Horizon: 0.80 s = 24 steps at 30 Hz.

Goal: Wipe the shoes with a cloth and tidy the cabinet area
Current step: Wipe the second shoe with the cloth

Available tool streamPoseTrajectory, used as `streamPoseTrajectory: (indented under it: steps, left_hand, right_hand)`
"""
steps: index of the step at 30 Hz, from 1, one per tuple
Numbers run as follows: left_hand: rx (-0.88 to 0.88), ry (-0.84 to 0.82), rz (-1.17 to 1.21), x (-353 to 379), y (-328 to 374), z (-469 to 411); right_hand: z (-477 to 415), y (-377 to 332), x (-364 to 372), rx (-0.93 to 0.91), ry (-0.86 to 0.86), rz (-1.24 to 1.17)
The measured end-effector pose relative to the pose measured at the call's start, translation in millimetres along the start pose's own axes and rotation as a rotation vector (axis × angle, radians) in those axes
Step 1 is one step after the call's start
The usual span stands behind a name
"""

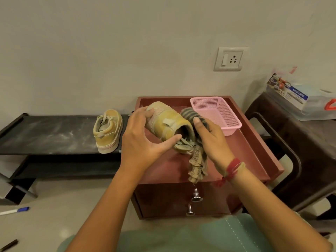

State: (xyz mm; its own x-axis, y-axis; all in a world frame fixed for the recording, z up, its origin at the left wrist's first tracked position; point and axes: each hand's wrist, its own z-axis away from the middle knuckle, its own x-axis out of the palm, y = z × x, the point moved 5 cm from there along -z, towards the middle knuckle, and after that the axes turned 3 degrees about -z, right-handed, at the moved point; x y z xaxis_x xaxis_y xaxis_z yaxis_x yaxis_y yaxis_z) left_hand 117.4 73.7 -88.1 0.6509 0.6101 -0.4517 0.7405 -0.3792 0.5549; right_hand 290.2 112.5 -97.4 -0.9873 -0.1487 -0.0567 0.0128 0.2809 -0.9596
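My left hand (143,140) grips a yellow shoe (168,122) above the reddish-brown cabinet (254,151), fingers over its toe and thumb at its opening. My right hand (211,140) holds a striped grey-and-beige cloth (197,160) bunched against the shoe's heel side, and the cloth's loose end hangs down over the cabinet top. The second yellow shoe (108,131) stands upright on the right end of a low black rack (45,135), left of the cabinet.
An empty pink plastic basket (218,113) sits at the cabinet's back right. A dark brown stool (291,135) with a plastic storage box (300,99) stands to the right. Two metal drawer knobs (196,196) face me. A blue-capped marker (14,211) lies on the floor at left.
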Motion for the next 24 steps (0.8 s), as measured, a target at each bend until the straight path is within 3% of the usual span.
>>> streamPoseTrajectory:
  steps: [3, 7, 11, 15, 20, 24]
  left_hand:
    - [-0.078, 0.004, -0.062, -5, -7, -1]
    - [-0.113, 0.026, -0.104, -9, -16, -1]
    - [-0.06, 0.0, -0.094, -12, -18, 1]
    - [0.006, 0.009, -0.051, -9, -14, 5]
    - [-0.046, 0.057, -0.025, -10, -14, 8]
    - [-0.036, 0.067, -0.035, -8, -13, 9]
  right_hand:
    - [4, -4, -3, -0.073, 0.107, 0.006]
    - [14, -9, 33, -0.266, -0.157, 0.186]
    - [6, 7, 21, -0.115, -0.032, 0.139]
    - [18, -14, 39, -0.321, -0.097, 0.154]
    - [7, 3, 27, -0.131, -0.022, 0.029]
    - [15, -7, 39, -0.265, -0.149, 0.11]
